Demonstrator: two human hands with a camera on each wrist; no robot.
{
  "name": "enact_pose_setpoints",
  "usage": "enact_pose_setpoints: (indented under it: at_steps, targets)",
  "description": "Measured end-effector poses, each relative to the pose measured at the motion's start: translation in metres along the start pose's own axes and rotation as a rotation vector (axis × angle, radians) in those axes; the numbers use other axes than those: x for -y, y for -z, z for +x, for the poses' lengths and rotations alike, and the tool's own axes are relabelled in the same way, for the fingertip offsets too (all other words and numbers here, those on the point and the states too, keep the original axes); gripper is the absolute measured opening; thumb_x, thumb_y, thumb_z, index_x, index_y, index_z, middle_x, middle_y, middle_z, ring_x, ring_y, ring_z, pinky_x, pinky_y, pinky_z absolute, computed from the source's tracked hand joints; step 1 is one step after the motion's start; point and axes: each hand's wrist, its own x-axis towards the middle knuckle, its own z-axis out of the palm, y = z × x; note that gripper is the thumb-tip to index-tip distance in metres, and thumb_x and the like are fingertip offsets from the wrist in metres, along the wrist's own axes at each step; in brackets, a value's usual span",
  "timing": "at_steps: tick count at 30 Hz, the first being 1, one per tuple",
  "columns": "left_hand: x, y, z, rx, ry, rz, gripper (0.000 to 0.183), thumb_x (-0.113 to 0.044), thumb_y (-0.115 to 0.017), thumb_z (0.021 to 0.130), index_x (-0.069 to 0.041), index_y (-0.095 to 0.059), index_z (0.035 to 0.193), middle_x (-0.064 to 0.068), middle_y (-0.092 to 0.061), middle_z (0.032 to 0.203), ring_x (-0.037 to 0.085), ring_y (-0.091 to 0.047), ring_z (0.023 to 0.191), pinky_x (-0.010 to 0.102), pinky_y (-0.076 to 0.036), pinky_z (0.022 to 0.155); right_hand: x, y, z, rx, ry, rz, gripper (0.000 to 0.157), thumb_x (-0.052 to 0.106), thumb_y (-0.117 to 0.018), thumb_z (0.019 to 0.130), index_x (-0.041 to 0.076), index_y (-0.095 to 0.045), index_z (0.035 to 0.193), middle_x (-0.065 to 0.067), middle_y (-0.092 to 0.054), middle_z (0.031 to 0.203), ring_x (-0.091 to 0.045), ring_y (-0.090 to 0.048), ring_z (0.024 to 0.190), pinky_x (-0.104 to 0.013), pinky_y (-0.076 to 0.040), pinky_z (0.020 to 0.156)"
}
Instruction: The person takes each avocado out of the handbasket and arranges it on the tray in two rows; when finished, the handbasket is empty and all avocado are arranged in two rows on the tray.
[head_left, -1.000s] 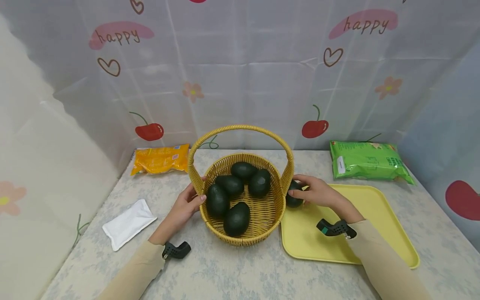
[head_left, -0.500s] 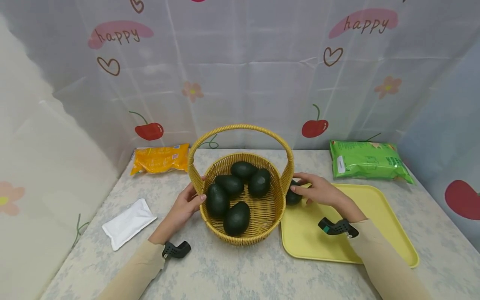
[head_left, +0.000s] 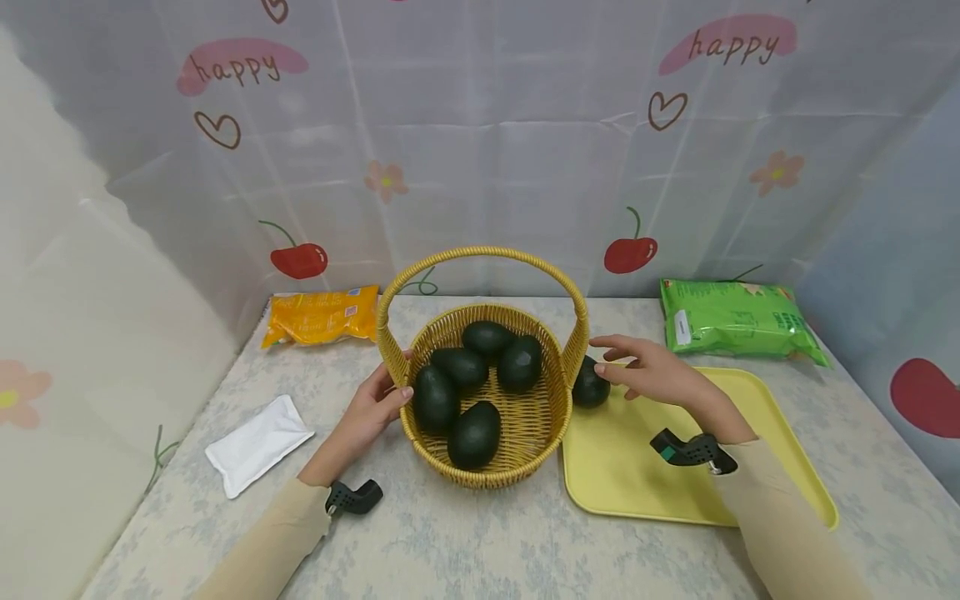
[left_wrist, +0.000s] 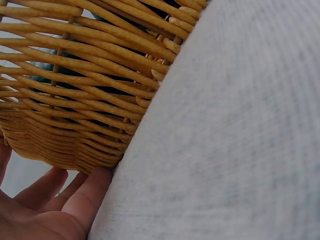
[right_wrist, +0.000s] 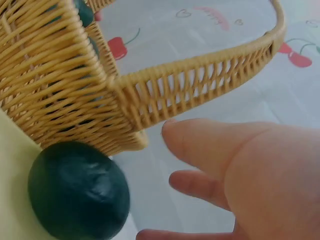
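Note:
A yellow wicker basket (head_left: 525, 433) with a tall arched handle stands mid-table. Several dark green avocados (head_left: 474, 435) lie inside it. My left hand (head_left: 369, 410) holds the basket's left side, thumb at the rim and fingers behind the handle's base; the left wrist view shows fingers (left_wrist: 90, 195) against the woven wall. Another avocado (head_left: 591, 385) sits at the yellow tray's upper left corner, beside the basket. My right hand (head_left: 648, 371) hovers just right of this avocado, fingers loosely extended and holding nothing. In the right wrist view a gap separates the avocado (right_wrist: 77, 192) from the hand.
The yellow tray (head_left: 675, 475) lies right of the basket. Behind it is a green packet (head_left: 738, 321). An orange packet (head_left: 322, 317) lies at the back left, a white pouch (head_left: 258, 446) at the left. A printed curtain (head_left: 480, 183) hangs behind the table.
My right hand has let go of the avocado and moved away to the right, its fingers spreading. The avocado stays by the basket. My left hand keeps its place.

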Motion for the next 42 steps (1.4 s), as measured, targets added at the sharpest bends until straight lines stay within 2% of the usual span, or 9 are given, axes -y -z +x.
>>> enact_pose_setpoints:
  at_steps: [6,13,19,23,28,32,36,42]
  targets:
    - [0.0,0.0,0.0,-0.005,-0.002,-0.007,0.064,-0.013,-0.055,0.104,-0.015,-0.029,0.162,0.024,-0.036,0.161,0.003,-0.058,0.117,0.028,-0.058,0.089,0.009,0.005,-0.006,-0.01,0.009,-0.058,0.057,0.028,-0.06,0.103,0.005,-0.044,0.152,-0.034,-0.051,0.144,-0.037,-0.071,0.104,-0.039,-0.061,0.073]
    - [-0.001,0.0,0.0,-0.007,-0.001,-0.009,0.063,-0.012,-0.055,0.104,-0.013,-0.029,0.162,0.025,-0.037,0.16,0.002,-0.059,0.116,0.027,-0.059,0.088,0.029,0.013,-0.019,-0.044,0.012,-0.147,0.049,0.029,-0.063,0.101,0.008,-0.055,0.144,-0.026,-0.064,0.131,-0.032,-0.072,0.1,-0.035,-0.06,0.072]
    - [-0.002,0.0,0.001,-0.002,-0.007,-0.008,0.063,-0.013,-0.055,0.104,-0.013,-0.028,0.162,0.024,-0.036,0.161,0.002,-0.059,0.115,0.027,-0.058,0.088,0.053,0.014,-0.031,-0.018,0.087,-0.178,0.038,0.028,-0.064,0.101,0.01,-0.062,0.134,-0.017,-0.069,0.122,-0.02,-0.07,0.095,-0.033,-0.058,0.07]
    - [-0.003,0.0,0.0,0.002,-0.01,-0.014,0.064,-0.012,-0.055,0.104,-0.013,-0.028,0.162,0.024,-0.035,0.161,0.001,-0.059,0.116,0.027,-0.059,0.088,0.066,0.009,-0.033,0.005,0.182,-0.209,0.03,0.024,-0.066,0.1,0.01,-0.066,0.126,-0.006,-0.072,0.11,-0.016,-0.069,0.092,-0.03,-0.057,0.071]
    - [0.0,0.0,0.0,0.004,-0.014,-0.021,0.063,-0.01,-0.053,0.104,-0.01,-0.027,0.161,0.027,-0.035,0.16,0.001,-0.059,0.114,0.026,-0.058,0.087,0.077,-0.006,-0.026,0.033,0.268,-0.226,0.03,0.025,-0.067,0.099,0.012,-0.068,0.126,0.004,-0.073,0.102,-0.013,-0.069,0.092,-0.029,-0.057,0.077]
    - [0.002,0.0,0.0,0.001,-0.01,-0.026,0.063,-0.009,-0.053,0.104,-0.009,-0.027,0.161,0.029,-0.034,0.16,0.0,-0.059,0.114,0.026,-0.058,0.088,0.084,-0.017,-0.016,0.083,0.29,-0.205,0.035,0.03,-0.067,0.099,0.014,-0.067,0.13,0.002,-0.074,0.11,-0.013,-0.071,0.094,-0.028,-0.057,0.079]
    - [0.0,-0.002,-0.001,-0.001,-0.002,-0.02,0.063,-0.011,-0.053,0.104,-0.011,-0.027,0.162,0.026,-0.034,0.161,0.0,-0.058,0.116,0.026,-0.058,0.089,0.09,-0.027,-0.007,0.131,0.296,-0.196,0.037,0.032,-0.066,0.1,0.014,-0.065,0.133,0.001,-0.074,0.112,-0.012,-0.07,0.094,-0.028,-0.056,0.079]
    - [-0.003,-0.002,-0.002,-0.003,0.0,-0.011,0.063,-0.013,-0.054,0.104,-0.014,-0.028,0.162,0.023,-0.035,0.162,0.001,-0.057,0.117,0.027,-0.059,0.089,0.095,-0.048,0.01,0.202,0.259,-0.165,0.04,0.032,-0.067,0.099,0.014,-0.064,0.134,-0.002,-0.073,0.112,-0.011,-0.069,0.092,-0.026,-0.055,0.077]
